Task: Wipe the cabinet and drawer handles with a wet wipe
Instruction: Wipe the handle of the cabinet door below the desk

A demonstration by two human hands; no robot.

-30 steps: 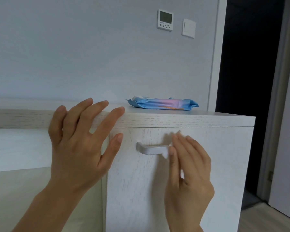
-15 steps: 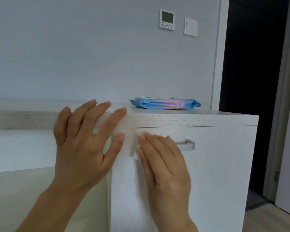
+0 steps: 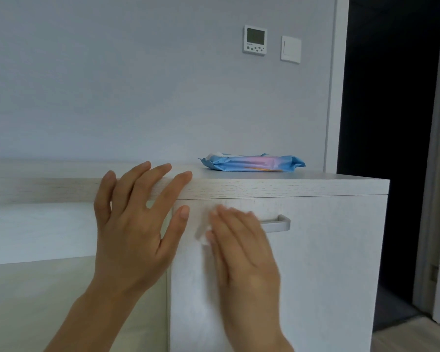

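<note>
Wiping the drawer handle [image 3: 277, 223]: your right hand [image 3: 244, 255] presses the wet wipe [image 3: 203, 237] flat-fingered on its left end; left hand [image 3: 132, 232], splayed, grasps nothing. Next: sweep right.

**Right hand crosses the handle**

My right hand [image 3: 241, 250] now covers the left end of the handle [image 3: 277, 223]. A second ago it sat on the right end, which is now bare. The wipe [image 3: 204, 235] now peeks out at the hand's left edge, blurred.
</note>
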